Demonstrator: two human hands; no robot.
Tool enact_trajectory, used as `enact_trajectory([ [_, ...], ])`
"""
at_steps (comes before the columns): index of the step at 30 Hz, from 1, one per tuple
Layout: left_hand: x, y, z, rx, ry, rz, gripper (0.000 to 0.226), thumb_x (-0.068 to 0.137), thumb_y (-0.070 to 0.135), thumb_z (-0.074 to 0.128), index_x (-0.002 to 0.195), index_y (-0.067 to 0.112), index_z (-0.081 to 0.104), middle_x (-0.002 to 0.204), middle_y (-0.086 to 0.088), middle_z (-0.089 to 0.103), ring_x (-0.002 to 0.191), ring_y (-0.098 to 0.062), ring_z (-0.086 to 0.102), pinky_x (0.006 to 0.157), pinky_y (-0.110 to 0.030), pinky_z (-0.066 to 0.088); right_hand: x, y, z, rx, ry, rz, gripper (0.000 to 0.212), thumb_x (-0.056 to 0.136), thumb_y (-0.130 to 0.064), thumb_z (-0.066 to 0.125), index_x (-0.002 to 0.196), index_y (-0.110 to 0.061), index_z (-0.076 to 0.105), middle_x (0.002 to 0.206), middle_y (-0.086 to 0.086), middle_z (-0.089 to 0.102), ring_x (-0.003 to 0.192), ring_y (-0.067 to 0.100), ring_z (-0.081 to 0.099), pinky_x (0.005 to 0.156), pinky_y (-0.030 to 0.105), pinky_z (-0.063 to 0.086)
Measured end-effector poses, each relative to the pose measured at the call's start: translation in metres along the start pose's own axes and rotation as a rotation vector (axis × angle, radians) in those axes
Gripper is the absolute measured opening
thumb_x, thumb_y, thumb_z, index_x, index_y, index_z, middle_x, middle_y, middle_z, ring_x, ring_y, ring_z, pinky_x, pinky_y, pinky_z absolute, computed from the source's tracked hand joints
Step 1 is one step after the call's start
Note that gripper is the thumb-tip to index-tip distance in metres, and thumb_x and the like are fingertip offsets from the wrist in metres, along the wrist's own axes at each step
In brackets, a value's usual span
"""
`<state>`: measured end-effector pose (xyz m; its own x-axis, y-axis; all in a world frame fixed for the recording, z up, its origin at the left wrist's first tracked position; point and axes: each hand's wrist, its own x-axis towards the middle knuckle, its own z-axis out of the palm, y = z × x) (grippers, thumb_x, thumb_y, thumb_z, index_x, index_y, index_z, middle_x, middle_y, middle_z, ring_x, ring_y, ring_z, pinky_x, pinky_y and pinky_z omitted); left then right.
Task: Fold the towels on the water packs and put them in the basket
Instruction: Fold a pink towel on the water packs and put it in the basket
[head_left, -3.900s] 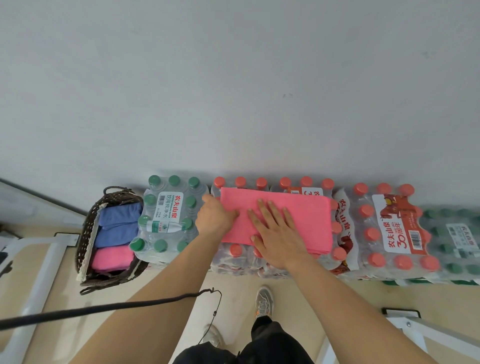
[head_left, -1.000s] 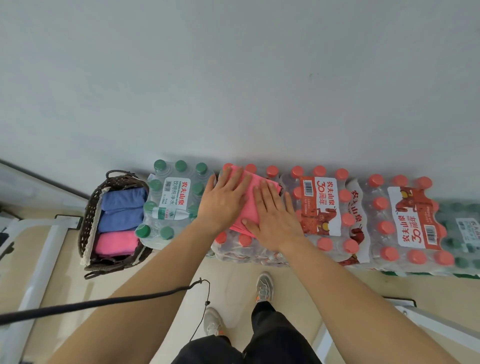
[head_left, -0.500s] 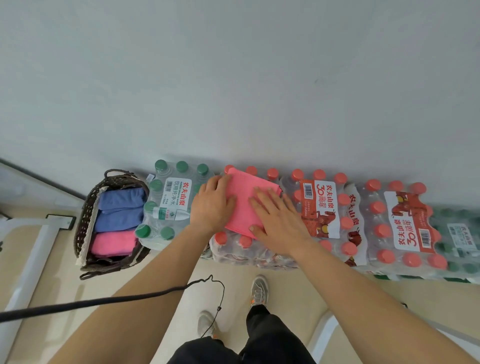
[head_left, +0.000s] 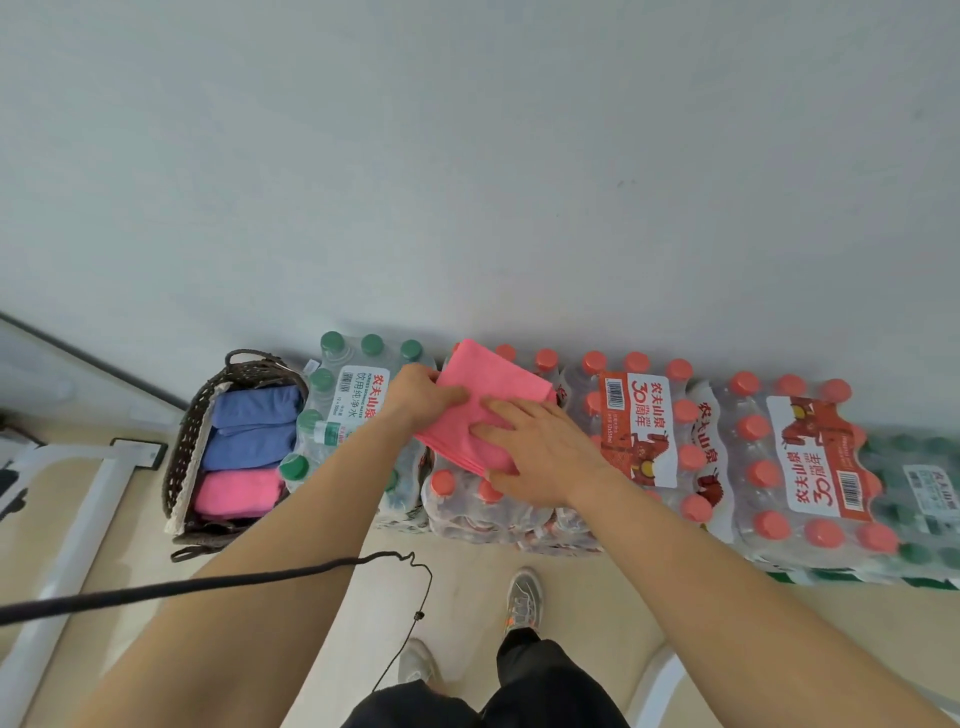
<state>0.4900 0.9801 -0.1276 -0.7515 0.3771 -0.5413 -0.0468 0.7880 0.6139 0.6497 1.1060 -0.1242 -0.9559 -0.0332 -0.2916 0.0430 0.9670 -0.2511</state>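
A folded pink towel (head_left: 488, 387) lies tilted on a red-capped water pack (head_left: 483, 499), its near edge lifted. My left hand (head_left: 421, 397) grips the towel's left edge. My right hand (head_left: 540, 449) holds its near right corner, thumb under the fold. To the left stands a dark woven basket (head_left: 189, 441) with two blue towels (head_left: 249, 426) and a pink towel (head_left: 239, 493) folded inside.
A green-capped water pack (head_left: 348, 400) sits between the basket and the towel. More red-capped packs (head_left: 800, 457) run to the right along a grey wall. A black cable (head_left: 208, 582) crosses my left arm. White frame legs (head_left: 67, 545) stand on the floor at left.
The long pink towel has been folded into a small square over the past seconds. Both hands have now closed on it, and its near edge has risen off the pack.
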Motion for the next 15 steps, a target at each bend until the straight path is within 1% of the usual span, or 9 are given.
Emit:
enact_trajectory([
  [2,-0.002,0.004,-0.007,0.084,0.003,0.070,0.022,0.080,0.030,0.075,0.078,0.012,0.063,0.074,-0.003,0.061,0.072,-0.022,0.057,0.060,-0.031,0.041,0.005,0.001,-0.003,-0.007,0.012,-0.022,0.062,0.087,-0.059,0.051,0.146,-0.043,0.039,0.162,-0.004,0.020,0.145,0.023,0.023,0.118,0.048,0.019],
  [4,-0.003,0.009,-0.012,0.172,0.018,0.120,0.019,0.081,0.029,0.073,0.079,0.015,0.060,0.075,-0.002,0.059,0.071,-0.021,0.055,0.059,-0.030,0.039,0.010,0.004,-0.005,-0.035,0.042,-0.058,0.060,0.085,-0.061,0.051,0.143,-0.044,0.043,0.159,-0.003,0.027,0.143,0.026,0.024,0.117,0.051,0.020],
  [5,-0.002,0.011,-0.015,0.207,0.026,0.134,0.018,0.081,0.029,0.073,0.081,0.017,0.060,0.077,-0.002,0.060,0.072,-0.021,0.055,0.058,-0.029,0.039,0.012,0.005,-0.005,-0.045,0.048,-0.075,0.060,0.085,-0.062,0.051,0.142,-0.045,0.044,0.157,-0.002,0.028,0.144,0.028,0.022,0.118,0.052,0.019],
  [8,0.001,0.013,-0.020,0.276,0.038,0.165,0.021,0.079,0.031,0.073,0.090,0.018,0.061,0.087,-0.001,0.062,0.079,-0.021,0.058,0.061,-0.029,0.039,0.019,0.009,-0.005,-0.065,0.012,-0.121,0.063,0.084,-0.065,0.051,0.144,-0.047,0.039,0.158,0.000,0.025,0.149,0.032,0.010,0.121,0.050,0.007],
  [10,0.002,0.014,-0.021,0.282,0.039,0.194,0.024,0.077,0.032,0.074,0.092,0.017,0.063,0.090,-0.001,0.064,0.081,-0.021,0.059,0.061,-0.028,0.040,0.023,0.010,-0.002,-0.065,-0.009,-0.143,0.066,0.083,-0.067,0.051,0.145,-0.049,0.034,0.157,0.000,0.022,0.149,0.033,0.008,0.122,0.052,0.006],
  [13,0.000,0.018,-0.020,0.268,0.015,0.248,0.022,0.075,0.037,0.073,0.089,0.022,0.065,0.084,0.004,0.066,0.078,-0.017,0.061,0.061,-0.026,0.043,0.029,0.012,0.001,-0.039,0.003,-0.168,0.071,0.080,-0.068,0.050,0.145,-0.052,0.029,0.155,0.000,0.018,0.149,0.033,0.005,0.122,0.054,0.004],
  [15,-0.004,0.022,-0.017,0.280,-0.011,0.263,0.020,0.078,0.044,0.070,0.081,0.026,0.064,0.074,0.009,0.063,0.072,-0.012,0.059,0.059,-0.025,0.041,0.030,0.013,0.003,-0.043,0.025,-0.182,0.074,0.079,-0.068,0.049,0.147,-0.051,0.026,0.159,0.001,0.012,0.150,0.031,-0.001,0.122,0.054,0.002],
])
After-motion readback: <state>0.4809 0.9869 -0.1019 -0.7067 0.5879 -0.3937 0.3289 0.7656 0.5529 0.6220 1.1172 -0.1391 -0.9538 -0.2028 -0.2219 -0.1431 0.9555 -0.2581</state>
